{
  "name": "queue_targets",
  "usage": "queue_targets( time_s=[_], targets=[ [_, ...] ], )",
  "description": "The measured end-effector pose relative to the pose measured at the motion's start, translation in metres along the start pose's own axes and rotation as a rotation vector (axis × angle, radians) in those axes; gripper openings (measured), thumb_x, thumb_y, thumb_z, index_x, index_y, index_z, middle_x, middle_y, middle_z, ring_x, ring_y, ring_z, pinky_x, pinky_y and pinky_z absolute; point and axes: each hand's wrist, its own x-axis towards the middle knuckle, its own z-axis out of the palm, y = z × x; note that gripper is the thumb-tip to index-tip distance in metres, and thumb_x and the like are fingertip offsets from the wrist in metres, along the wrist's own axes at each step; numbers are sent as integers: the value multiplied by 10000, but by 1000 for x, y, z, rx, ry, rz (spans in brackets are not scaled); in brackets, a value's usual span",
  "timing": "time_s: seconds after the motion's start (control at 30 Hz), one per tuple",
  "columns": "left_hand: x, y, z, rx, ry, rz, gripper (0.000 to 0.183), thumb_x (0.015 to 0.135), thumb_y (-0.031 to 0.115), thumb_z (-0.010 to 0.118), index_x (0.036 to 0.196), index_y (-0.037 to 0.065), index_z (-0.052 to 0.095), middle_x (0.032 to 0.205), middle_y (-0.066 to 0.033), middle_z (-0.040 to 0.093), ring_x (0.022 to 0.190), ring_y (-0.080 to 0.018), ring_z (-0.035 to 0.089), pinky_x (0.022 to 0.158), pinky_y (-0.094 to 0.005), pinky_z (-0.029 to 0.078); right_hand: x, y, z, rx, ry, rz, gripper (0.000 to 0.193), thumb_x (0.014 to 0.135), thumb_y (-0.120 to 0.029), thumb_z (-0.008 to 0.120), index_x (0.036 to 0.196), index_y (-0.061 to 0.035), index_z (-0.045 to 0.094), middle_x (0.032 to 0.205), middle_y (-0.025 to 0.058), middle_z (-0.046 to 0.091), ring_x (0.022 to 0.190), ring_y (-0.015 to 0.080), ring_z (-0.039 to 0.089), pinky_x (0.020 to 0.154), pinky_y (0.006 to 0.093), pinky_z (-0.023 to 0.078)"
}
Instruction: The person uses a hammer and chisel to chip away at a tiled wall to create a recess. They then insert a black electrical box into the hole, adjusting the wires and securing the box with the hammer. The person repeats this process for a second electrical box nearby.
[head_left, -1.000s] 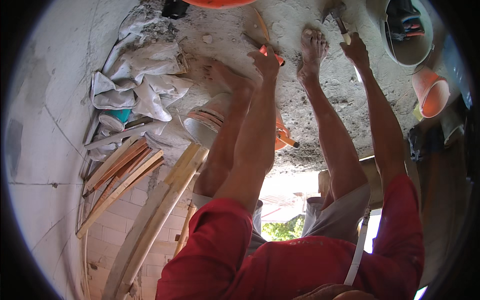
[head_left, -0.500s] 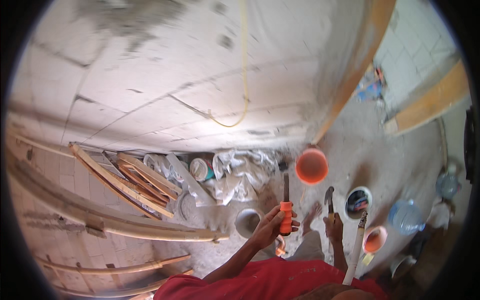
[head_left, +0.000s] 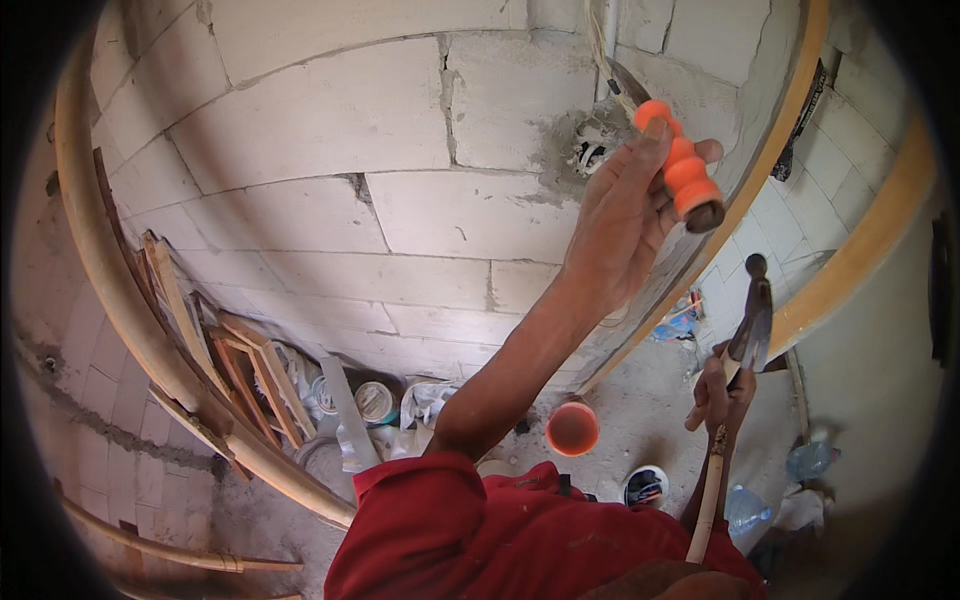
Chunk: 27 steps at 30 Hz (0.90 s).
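Seemingly done: mortar near right edge of wall | my left grip wraps orange-handled chisel, right grip hammer | hammer apart from chisel

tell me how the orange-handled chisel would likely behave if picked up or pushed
The chisel is likely stiff, since its blade looks like metal. Its rounded handle might let it roll if pushed on a surface. It's probably not very slippery to pick up, as the handle's deep ridges give the left hand something to grip.

Left hand high — right hand lower
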Motion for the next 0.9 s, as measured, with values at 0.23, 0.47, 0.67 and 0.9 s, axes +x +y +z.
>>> queue_targets(
  time_s=[0.23, 0.47, 0.67, 0.9],
  targets=[
    [-3, -14, -19, -328, -91, -198, 457, 1064, 417, 570, 1334, 55, 499, 1220, -107, 657, 1057, -140, 680, 954, -271, 577, 53, -175, 96, -224, -38, -440, 851, 696, -117, 929, 1436, 3, 527, 998, 61, 677, 868, 135, 671, 713, 263, 556],
    [4, 15, -37, -256, -35, -470, 632, 975, 595, 630, 1215, 11, 589, 1050, -92, 670, 936, -162, 686, 855, -298, 601, 99, -227, 149, -675, -95, -721, 291, 906, -278, 800, 1082, -61, 715, 875, 37, 731, 798, 140, 681, 738, 327, 529],
    [29, 125, -82, 1405, 38, 664, 395, 940, 417, 758, 1020, 41, 665, 864, -41, 700, 746, -150, 642, 687, -309, 532, 143, -292, 188, -841, -411, -852, 306, 1008, -335, 667, 994, -30, 659, 830, 35, 643, 781, 118, 618, 725, 303, 495],
    [76, 183, -31, 1404, -343, 352, 456, 989, 324, 636, 1235, -53, 562, 976, -242, 708, 916, -341, 716, 795, -445, 537, 136, -336, 218, -788, -332, -928, 362, 905, -341, 799, 1065, -42, 671, 796, 10, 646, 636, 97, 576, 586, 288, 480]
  ],
)
